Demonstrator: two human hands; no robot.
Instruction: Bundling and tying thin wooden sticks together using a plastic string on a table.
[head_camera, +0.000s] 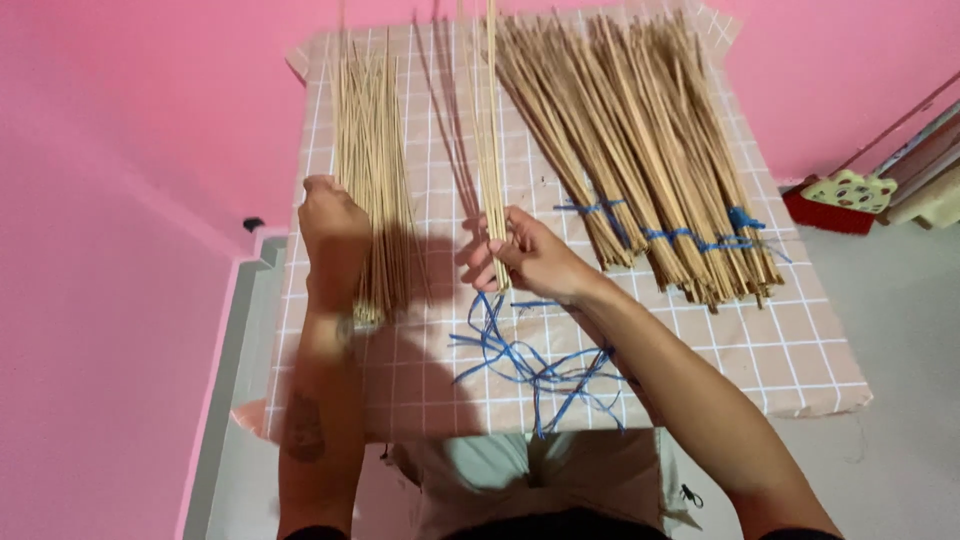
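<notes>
Several tied bundles (660, 180) are already laid on the checked surface (800, 350), while a loose pile (372, 170) is touched by the left hand (332, 235) and a few sticks (490, 130) are pinched in the right hand (530, 255), blue strings (530, 365) lying unused.

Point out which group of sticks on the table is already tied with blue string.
The big pile of sticks on the right side is tied with blue string. The bunch by the left hand and the few sticks in the right hand are untied.
</notes>
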